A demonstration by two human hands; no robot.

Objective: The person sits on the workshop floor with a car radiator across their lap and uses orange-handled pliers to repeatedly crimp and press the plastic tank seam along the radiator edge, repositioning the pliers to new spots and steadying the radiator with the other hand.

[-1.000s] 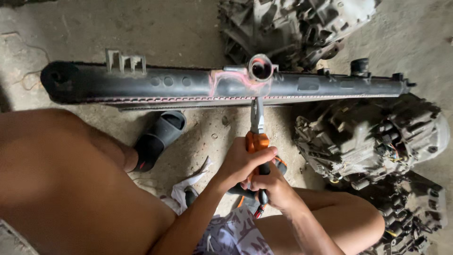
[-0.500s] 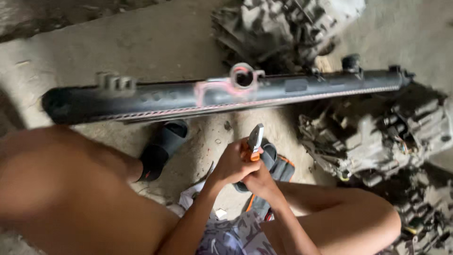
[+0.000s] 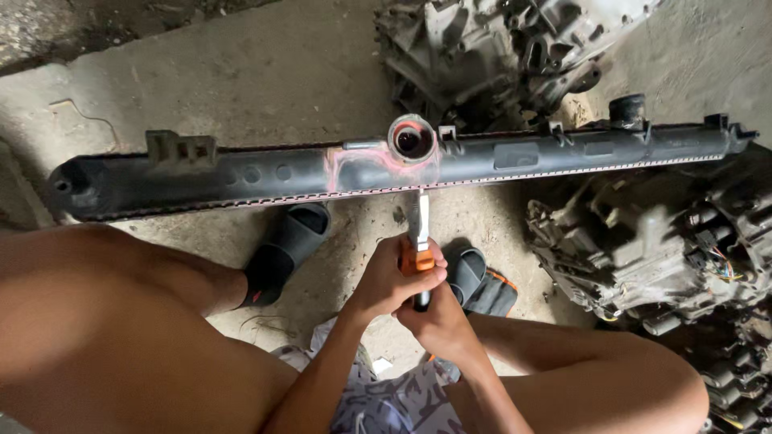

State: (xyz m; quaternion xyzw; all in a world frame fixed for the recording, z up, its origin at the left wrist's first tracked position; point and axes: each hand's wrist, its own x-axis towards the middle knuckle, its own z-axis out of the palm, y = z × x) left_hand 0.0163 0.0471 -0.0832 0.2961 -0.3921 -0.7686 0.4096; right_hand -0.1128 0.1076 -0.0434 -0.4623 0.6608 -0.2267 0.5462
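Note:
A long black plastic radiator tank (image 3: 241, 173) stands on edge across the view, with a round filler neck (image 3: 412, 138) ringed by pink stain. Both my hands grip orange-handled pliers (image 3: 418, 233). My left hand (image 3: 392, 277) wraps the upper handles and my right hand (image 3: 438, 317) holds them from below. The metal jaws point up and touch the crimped lower edge of the tank, just under the filler neck.
Grey engine and gearbox parts (image 3: 498, 48) lie behind the tank, and more (image 3: 651, 241) lie at the right. My feet in black sandals (image 3: 285, 249) rest on the concrete floor (image 3: 241, 72) below the tank. My bare knees fill the lower corners.
The view has shifted, so the tank now sits level. My hands have raised the pliers, and the jaws have gone from below the tank up to its crimped edge.

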